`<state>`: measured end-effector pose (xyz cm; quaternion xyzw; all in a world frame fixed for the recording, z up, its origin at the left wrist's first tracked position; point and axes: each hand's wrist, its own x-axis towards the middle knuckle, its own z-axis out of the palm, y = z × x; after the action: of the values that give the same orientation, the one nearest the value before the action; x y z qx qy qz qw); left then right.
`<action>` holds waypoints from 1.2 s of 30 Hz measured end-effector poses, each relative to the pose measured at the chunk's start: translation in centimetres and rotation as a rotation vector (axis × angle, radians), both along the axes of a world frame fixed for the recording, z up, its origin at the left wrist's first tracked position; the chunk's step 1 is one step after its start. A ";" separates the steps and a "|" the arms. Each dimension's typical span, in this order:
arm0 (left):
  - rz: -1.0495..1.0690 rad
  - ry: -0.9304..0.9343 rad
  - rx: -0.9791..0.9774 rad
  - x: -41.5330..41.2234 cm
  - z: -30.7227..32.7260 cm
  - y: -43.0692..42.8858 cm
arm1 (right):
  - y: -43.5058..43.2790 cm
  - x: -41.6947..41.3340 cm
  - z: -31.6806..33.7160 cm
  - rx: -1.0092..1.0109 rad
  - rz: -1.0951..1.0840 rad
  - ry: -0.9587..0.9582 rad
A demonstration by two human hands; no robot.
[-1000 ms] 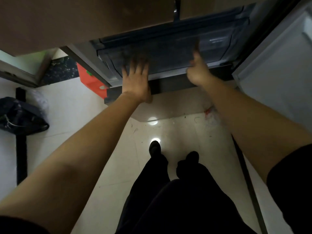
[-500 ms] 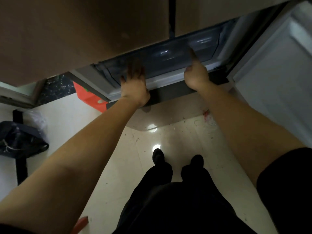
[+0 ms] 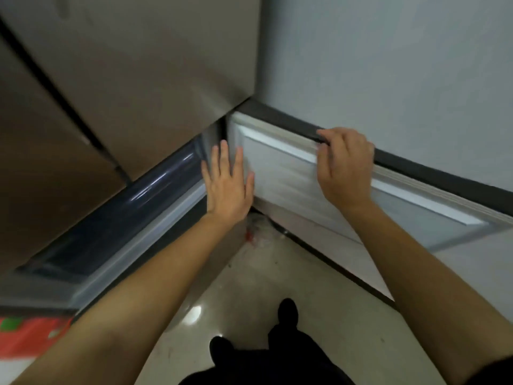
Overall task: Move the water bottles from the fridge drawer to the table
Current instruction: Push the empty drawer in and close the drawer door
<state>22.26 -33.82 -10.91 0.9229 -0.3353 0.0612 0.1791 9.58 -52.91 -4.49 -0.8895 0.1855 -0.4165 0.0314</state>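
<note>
No bottles or table show, so the task looks either unstarted or nearly finished: the left hand [image 3: 228,187] lies flat and open against the fridge door [image 3: 283,173] beside the dark drawer [image 3: 155,190], while the right hand [image 3: 344,168] curls over the door's top edge.

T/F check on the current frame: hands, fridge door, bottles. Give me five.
1. The right hand curls over the top edge of the open fridge door. True.
2. The left hand holds a water bottle. False: it is empty, flat, fingers spread.
3. The dark drawer front sits to the left of the left hand. True.
4. A water bottle stands on the floor. False: no bottle is in view.
5. Both hands hang at the person's sides. False: both arms reach forward to the fridge.
</note>
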 end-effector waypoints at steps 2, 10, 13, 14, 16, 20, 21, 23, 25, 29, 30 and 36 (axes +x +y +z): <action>-0.104 -0.018 -0.052 -2.0 1.8 -4.4 | -2.8 -3.9 1.3 -0.017 -0.173 -0.017; -0.349 0.092 -0.050 -10.5 5.2 -13.2 | -9.0 -14.9 0.6 0.265 -0.544 0.482; -0.304 0.094 -0.037 -10.5 5.3 -13.3 | -10.0 -15.2 1.4 0.292 -0.446 0.528; -0.289 0.089 -0.035 -10.5 5.4 -13.3 | -10.4 -15.4 1.6 0.290 -0.409 0.553; -0.244 0.093 -0.042 -11.1 5.4 -13.6 | -11.5 -16.2 2.0 0.249 -0.325 0.591; -0.086 0.165 -0.128 -13.9 5.3 -14.7 | -13.1 -17.6 2.7 0.214 -0.132 0.638; -0.045 0.182 -0.151 -14.7 5.2 -15.0 | -13.4 -17.9 3.0 0.221 -0.083 0.648; 0.009 0.230 -0.181 -16.1 5.2 -15.2 | -13.9 -18.3 3.3 0.239 0.005 0.662; 0.022 0.321 -0.232 -17.5 5.2 -15.1 | -14.2 -18.6 3.8 0.268 0.065 0.720; 0.026 0.528 -0.343 -21.5 5.9 -13.5 | -13.4 -19.4 5.0 0.404 0.210 0.893; 0.021 0.557 -0.369 -22.6 6.0 -12.9 | -13.0 -19.6 5.2 0.420 0.238 0.908; 0.126 0.741 -0.599 -25.7 6.4 -6.6 | -8.5 -19.0 3.9 0.570 0.403 0.954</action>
<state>-3.48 -40.46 -4.46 0.8088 -0.1598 -0.1673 0.5407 -9.42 -61.45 -0.63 -0.9527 0.1109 0.1098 0.2609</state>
